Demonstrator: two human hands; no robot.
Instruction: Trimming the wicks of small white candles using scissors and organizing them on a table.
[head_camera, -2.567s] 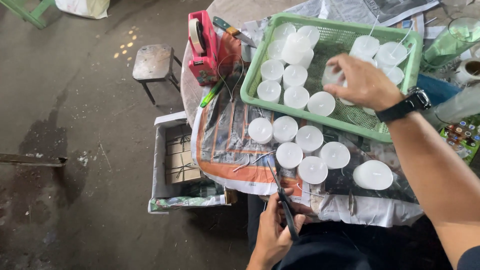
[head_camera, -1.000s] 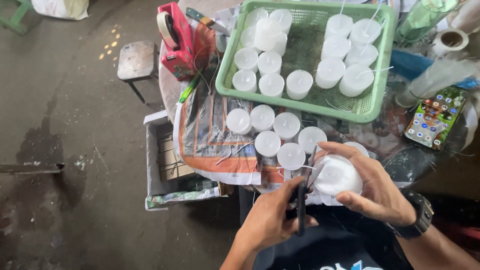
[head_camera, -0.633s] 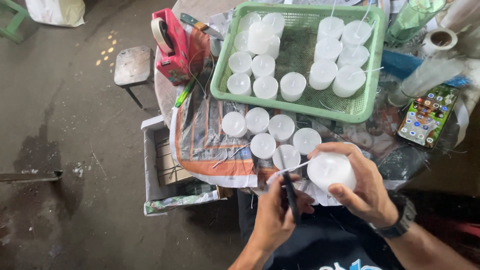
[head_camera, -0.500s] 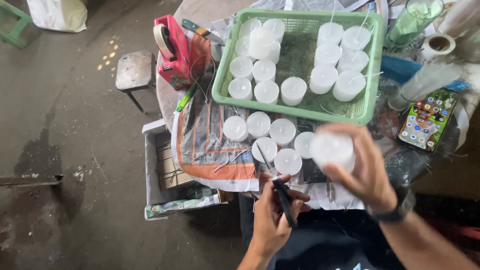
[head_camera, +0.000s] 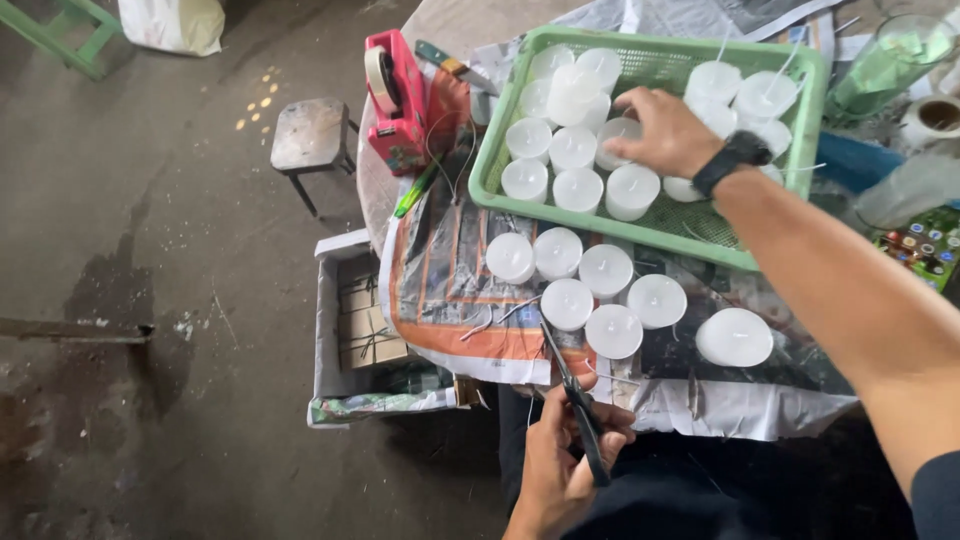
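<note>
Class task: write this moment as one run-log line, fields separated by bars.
left hand: holds scissors | right hand: reaching among white candles in green basket | seven candles on table

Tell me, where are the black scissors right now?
In the head view, the black scissors are at the bottom middle, held in the left hand, blades pointing up toward the white round candles on the newspaper-covered table.

The right hand (head_camera: 668, 132) wore a black wristwatch (head_camera: 732, 160); a dark sleeve edge (head_camera: 935, 495) covered the upper arm.
</note>
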